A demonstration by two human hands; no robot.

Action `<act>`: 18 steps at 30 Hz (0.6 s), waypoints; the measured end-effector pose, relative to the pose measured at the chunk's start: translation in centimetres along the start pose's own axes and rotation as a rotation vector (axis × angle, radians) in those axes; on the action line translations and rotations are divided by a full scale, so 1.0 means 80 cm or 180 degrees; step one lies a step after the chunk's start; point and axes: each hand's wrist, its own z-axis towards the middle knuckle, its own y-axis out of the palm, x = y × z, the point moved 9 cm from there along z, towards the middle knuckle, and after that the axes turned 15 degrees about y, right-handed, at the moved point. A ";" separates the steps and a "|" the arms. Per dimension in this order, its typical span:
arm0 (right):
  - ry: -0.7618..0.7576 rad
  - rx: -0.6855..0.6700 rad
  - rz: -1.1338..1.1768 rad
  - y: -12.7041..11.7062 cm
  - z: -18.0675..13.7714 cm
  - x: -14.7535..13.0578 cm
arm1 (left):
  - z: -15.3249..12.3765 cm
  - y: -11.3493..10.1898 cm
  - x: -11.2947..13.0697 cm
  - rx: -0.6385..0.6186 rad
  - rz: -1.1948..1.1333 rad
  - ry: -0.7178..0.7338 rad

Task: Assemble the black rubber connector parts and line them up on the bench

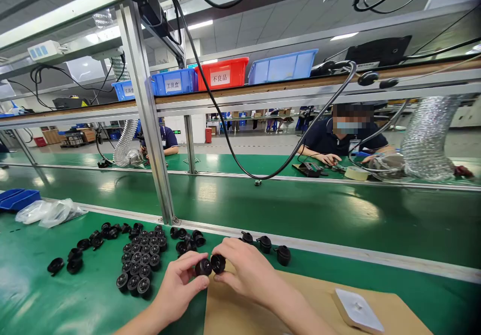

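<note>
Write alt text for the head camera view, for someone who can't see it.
Two bare hands meet over a green workbench, the left hand and right hand each pinching a small black round part. More black parts lie grouped to the left, on a cardboard sheet lies a white block, and a seated person works across the belt.
</note>
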 end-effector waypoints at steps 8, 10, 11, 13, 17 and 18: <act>-0.0022 0.0010 0.0124 0.000 0.000 -0.004 | 0.001 0.002 0.005 -0.0103 0.0090 0.0153; -0.0010 -0.0017 0.0247 0.000 0.000 -0.005 | 0.000 0.003 0.006 -0.0114 0.0094 0.0168; 0.0007 -0.0032 0.0297 -0.001 0.000 -0.006 | 0.000 0.003 0.006 -0.0110 0.0096 0.0171; 0.0047 -0.0059 0.0351 0.000 0.000 -0.008 | 0.000 0.004 0.006 -0.0099 0.0091 0.0159; 0.0085 -0.0116 0.0468 0.000 0.000 -0.011 | 0.000 0.003 0.004 -0.0052 0.0023 0.0097; 0.0085 -0.0140 0.0518 0.000 -0.001 -0.011 | 0.000 0.003 0.004 -0.0051 -0.0001 0.0083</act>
